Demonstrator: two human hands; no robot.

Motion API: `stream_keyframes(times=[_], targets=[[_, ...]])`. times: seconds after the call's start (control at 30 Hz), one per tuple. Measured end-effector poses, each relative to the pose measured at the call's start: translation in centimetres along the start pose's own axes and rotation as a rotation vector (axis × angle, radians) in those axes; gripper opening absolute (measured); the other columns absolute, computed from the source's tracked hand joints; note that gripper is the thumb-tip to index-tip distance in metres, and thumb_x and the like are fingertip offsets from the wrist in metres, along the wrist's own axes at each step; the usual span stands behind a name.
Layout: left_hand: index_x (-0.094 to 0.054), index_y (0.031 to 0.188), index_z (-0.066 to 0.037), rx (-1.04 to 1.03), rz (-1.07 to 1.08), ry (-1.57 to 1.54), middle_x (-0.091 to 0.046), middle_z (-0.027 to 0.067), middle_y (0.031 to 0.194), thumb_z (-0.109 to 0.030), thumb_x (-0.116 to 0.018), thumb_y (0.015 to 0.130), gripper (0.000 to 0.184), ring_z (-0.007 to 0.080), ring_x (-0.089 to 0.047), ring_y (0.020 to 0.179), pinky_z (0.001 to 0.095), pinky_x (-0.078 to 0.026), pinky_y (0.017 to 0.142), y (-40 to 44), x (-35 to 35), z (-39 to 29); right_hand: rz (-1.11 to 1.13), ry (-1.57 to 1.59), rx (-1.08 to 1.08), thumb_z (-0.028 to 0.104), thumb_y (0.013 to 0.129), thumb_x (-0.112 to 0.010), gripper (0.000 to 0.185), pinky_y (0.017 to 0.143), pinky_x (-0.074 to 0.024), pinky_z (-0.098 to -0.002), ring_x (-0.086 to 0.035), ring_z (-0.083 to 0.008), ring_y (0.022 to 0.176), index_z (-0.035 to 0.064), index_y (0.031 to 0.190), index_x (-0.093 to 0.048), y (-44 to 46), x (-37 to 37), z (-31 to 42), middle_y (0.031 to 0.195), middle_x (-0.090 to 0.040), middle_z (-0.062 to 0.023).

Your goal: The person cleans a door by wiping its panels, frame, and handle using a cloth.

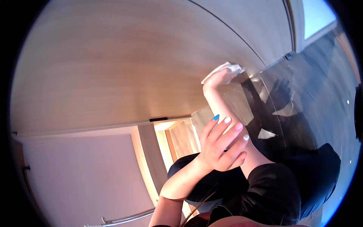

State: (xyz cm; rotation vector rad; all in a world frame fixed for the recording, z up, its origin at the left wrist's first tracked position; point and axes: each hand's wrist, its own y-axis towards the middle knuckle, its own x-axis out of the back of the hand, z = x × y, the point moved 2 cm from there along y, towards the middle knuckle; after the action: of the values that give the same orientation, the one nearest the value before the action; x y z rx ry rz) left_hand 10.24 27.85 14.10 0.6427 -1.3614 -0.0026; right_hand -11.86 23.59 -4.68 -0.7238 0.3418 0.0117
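My right hand [217, 79] reaches out and has its fingers closed on a white cloth [229, 69], perhaps a wipe. The cloth lies against the large pale wood-toned panel [113, 60], close to the panel's edge by the floor. Much nearer to the camera is my left hand [222, 148], its back turned to me. Its fingers are spread and slightly bent, with blue, white and pink nails, and it holds nothing. In the picture, it overlaps my right forearm [221, 104].
Dark glossy floor [321, 87] runs along the right, with shadows and bright patches. A lit wooden opening [179, 138] and a pale flat panel [83, 170] are at lower left. A metal rail [130, 220] shows at the bottom. My bent knee in dark clothing [317, 166] is at right.
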Motion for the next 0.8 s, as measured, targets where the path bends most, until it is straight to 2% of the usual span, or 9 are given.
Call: stream_keyframes(times=[0.17,0.27,0.3,0.47,0.5,0.53,0.63,0.73,0.8], targets=[[-0.059,0.093,-0.007,0.044,-0.104,0.251,-0.045,0.0208,0.119,-0.015,-0.057,0.071,0.023,0.0381,-0.045,0.112,0.0470,-0.040,0.093,-0.5,4.9,4.2,0.550,-0.223,1.071,0.039,0.077,-0.051,0.071,0.101,-0.0065,-0.0647,-0.013,-0.0425,0.133,0.0116,0.139,-0.031,-7.5,-1.9,8.9,0.144,-0.023,-0.0186],[-0.058,0.094,-0.005,0.173,-0.183,0.210,-0.044,0.0223,0.122,-0.002,-0.055,0.067,0.027,0.0393,-0.044,0.115,0.0476,-0.038,0.095,-2.4,7.7,9.2,0.817,-0.309,1.638,0.041,0.068,-0.058,0.068,0.099,-0.0076,-0.0676,-0.013,-0.0411,0.135,0.0273,0.134,-0.043,-6.9,-3.3,12.3,0.146,-0.025,-0.0137],[-0.059,0.097,-0.006,0.172,-0.231,0.233,-0.044,0.0219,0.124,-0.004,-0.058,0.066,0.031,0.0383,-0.043,0.115,0.0490,-0.037,0.095,-4.0,7.6,11.6,0.876,-0.321,1.781,0.042,0.065,-0.060,0.061,0.101,-0.0102,-0.0644,-0.019,-0.0354,0.135,0.0367,0.125,-0.051,-6.7,-3.8,13.9,0.145,-0.029,-0.0046],[-0.049,0.123,-0.010,0.361,-0.512,0.460,-0.026,0.0250,0.140,-0.015,-0.066,0.070,0.056,0.0393,-0.022,0.130,0.0551,-0.019,0.105,-10.9,3.1,20.9,1.147,-0.438,2.504,0.048,0.059,-0.067,0.076,0.105,-0.0106,-0.0565,-0.028,-0.0237,0.133,0.0426,0.131,-0.042,-8.2,-6.6,21.6,0.143,-0.033,0.0059],[-0.048,0.125,-0.011,0.396,-0.521,0.486,-0.026,0.0252,0.140,-0.017,-0.066,0.070,0.058,0.0393,-0.021,0.131,0.0555,-0.018,0.105,-11.7,1.9,21.9,1.179,-0.433,2.554,0.048,0.054,-0.070,0.084,0.106,-0.0058,-0.0547,-0.029,-0.0239,0.133,0.0436,0.133,-0.039,-8.2,-7.0,23.0,0.143,-0.033,0.0064],[-0.047,0.127,-0.012,0.431,-0.527,0.515,-0.025,0.0255,0.140,-0.020,-0.066,0.071,0.060,0.0392,-0.020,0.131,0.0560,-0.016,0.105,-12.5,0.7,22.6,1.115,-0.469,2.695,0.055,0.068,-0.060,0.067,0.106,-0.0010,-0.0564,-0.030,-0.0290,0.132,0.0394,0.131,-0.044,-8.2,-7.3,24.2,0.142,-0.037,0.0008],[-0.045,0.129,-0.014,0.494,-0.534,0.565,-0.024,0.0257,0.141,-0.025,-0.065,0.072,0.062,0.0382,-0.018,0.132,0.0569,-0.013,0.105,-15.3,-2.6,24.1,0.854,-0.283,2.840,0.036,0.081,-0.055,0.051,0.105,-0.0080,-0.0598,-0.022,-0.0413,0.132,0.0124,0.127,-0.049,-10.5,-8.0,24.8,0.140,-0.032,-0.0215],[-0.045,0.129,-0.012,0.544,-0.494,0.522,-0.018,0.0277,0.142,-0.026,-0.065,0.073,0.061,0.0404,-0.014,0.132,0.0546,-0.011,0.106,-18.0,-5.5,24.0,0.621,-0.166,2.801,0.045,0.079,-0.052,0.049,0.104,-0.0054,-0.0607,-0.029,-0.0391,0.130,0.0213,0.122,-0.054,-8.8,-9.0,20.0,0.137,-0.039,-0.0153],[-0.045,0.129,-0.012,0.596,-0.505,0.461,-0.018,0.0277,0.142,-0.026,-0.065,0.073,0.061,0.0397,-0.015,0.132,0.0546,-0.011,0.106,-20.1,-7.0,24.0,0.934,-0.423,2.590,0.063,0.082,-0.039,0.055,0.104,0.0045,-0.0584,-0.030,-0.0351,0.131,0.0343,0.127,-0.049,-8.2,-6.3,16.8,0.139,-0.040,-0.0065]])
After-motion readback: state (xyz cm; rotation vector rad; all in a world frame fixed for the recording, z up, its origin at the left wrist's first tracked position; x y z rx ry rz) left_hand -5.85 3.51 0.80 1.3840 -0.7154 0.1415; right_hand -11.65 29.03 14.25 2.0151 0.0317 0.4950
